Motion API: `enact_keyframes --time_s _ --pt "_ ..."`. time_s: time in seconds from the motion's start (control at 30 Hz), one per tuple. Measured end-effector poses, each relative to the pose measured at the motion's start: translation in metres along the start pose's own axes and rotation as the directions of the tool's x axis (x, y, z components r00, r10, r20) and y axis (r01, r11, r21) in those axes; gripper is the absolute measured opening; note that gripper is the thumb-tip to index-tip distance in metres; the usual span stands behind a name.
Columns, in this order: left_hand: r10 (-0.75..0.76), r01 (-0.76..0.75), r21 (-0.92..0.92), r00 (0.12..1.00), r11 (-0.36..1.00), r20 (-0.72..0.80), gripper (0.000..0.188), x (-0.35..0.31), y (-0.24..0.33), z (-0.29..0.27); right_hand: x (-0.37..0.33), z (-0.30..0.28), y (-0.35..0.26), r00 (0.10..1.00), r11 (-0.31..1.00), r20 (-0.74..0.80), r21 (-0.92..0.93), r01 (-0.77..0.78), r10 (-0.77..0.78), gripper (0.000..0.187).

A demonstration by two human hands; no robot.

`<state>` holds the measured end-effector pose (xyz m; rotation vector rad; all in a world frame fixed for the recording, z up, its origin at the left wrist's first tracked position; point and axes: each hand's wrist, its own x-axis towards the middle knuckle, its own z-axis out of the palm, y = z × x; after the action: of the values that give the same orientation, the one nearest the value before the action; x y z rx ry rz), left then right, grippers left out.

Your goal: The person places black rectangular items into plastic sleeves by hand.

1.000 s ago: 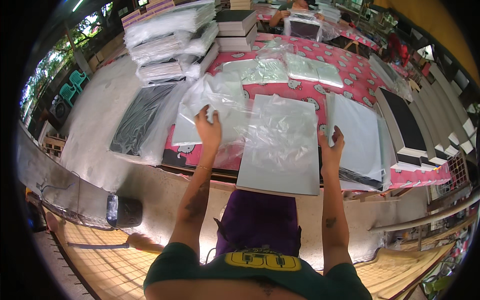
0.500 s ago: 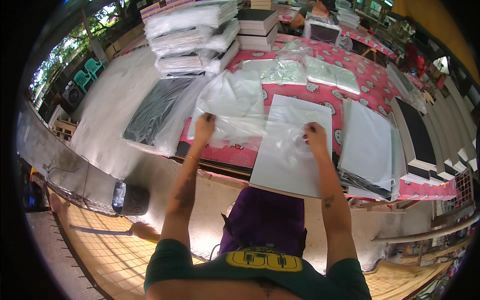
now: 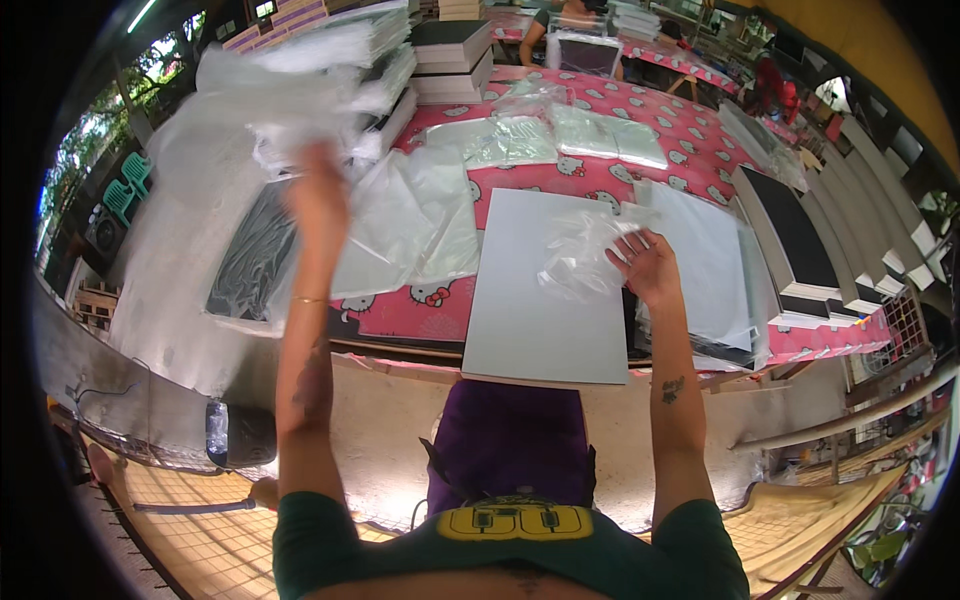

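My left hand (image 3: 318, 190), smeared by motion, is raised at the left over the table. A clear plastic bag (image 3: 265, 95) billows from it, in front of the wrapped stack. My right hand (image 3: 648, 265) is open with fingers spread, at the right edge of a flat pale grey board (image 3: 535, 325). Crumpled clear plastic (image 3: 585, 255) lies on the board's upper right, close to my right fingertips. Left of the board lies a pile of flat clear plastic bags (image 3: 440, 220). Farther left, a dark panel in plastic (image 3: 255, 250) rests on the table.
A pink patterned cloth (image 3: 700, 145) covers the table. Tall plastic-wrapped stacks (image 3: 385, 75) and dark-topped blocks (image 3: 450, 50) stand behind. Plastic-covered white sheets (image 3: 700, 265) and rows of thick dark-topped blocks (image 3: 790, 235) line the right. Another person (image 3: 570, 20) sits at the far side.
My left hand has swung up and left, carrying the plastic bag off the table. My right hand has opened and stays by the board's right edge. The view has shifted slightly.
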<state>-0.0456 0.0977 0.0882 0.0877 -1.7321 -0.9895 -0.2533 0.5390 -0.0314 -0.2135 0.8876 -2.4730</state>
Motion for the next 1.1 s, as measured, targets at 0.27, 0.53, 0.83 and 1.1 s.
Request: enact_keyframes --time_s 0.27,0.53,0.83,1.1 --pt "-0.2 -0.141 0.565 0.844 0.813 0.498 0.026 -0.097 -0.003 0.051 -0.033 0.054 0.039 0.853 0.632 -0.079 -0.708 0.316 -0.515 0.03" --pt "-0.173 -0.201 0.64 0.865 0.741 0.471 0.013 -0.147 0.003 0.05 -0.063 0.14 0.172 0.866 0.842 0.041 -0.26 -0.473 0.499 0.031" --pt "-0.474 0.452 0.162 0.763 0.877 0.44 0.037 -0.179 0.085 0.043 -0.091 0.141 0.152 0.979 0.952 -0.008 -0.232 -0.2 0.204 0.016" --pt "-0.412 0.535 -0.162 0.781 0.829 0.469 0.011 -0.213 0.074 0.085 -0.114 0.108 0.151 0.999 0.993 0.046 -0.117 -0.008 0.014 0.016"
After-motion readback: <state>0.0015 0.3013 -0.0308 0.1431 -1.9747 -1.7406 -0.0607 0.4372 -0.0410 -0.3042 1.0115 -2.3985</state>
